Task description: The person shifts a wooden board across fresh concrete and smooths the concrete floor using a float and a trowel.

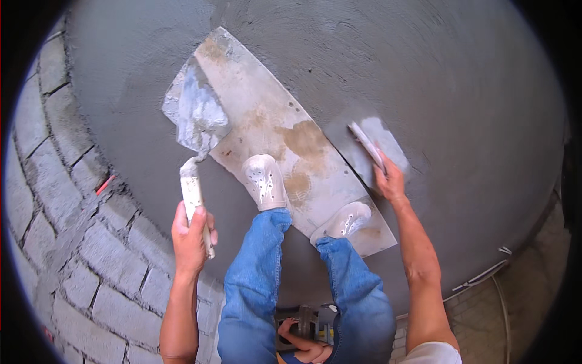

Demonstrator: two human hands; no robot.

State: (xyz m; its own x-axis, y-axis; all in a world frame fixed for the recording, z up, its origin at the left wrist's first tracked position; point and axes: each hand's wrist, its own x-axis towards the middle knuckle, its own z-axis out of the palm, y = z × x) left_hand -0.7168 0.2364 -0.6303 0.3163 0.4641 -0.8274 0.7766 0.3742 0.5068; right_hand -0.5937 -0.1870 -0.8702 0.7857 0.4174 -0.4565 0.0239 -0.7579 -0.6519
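Observation:
My left hand (193,233) is closed round the pale handle of a trowel (200,112), whose broad blade is smeared with wet grey mortar and overlaps the edge of a board. In my right hand (390,176) is the handle of a plastering float (382,136); its flat blade lies against the wet grey mortar surface (461,121), just right of the board. That pale, stained board (254,103) runs diagonally across the mortar, and both my feet, in light perforated clogs (265,180), stand on it.
A grey block wall (115,255) borders the mortar on the left, with a small red piece (105,185) sticking out. White cables or tubes (482,276) lie along the lower right edge. Behind my legs, another person's arm (303,346) shows at the bottom.

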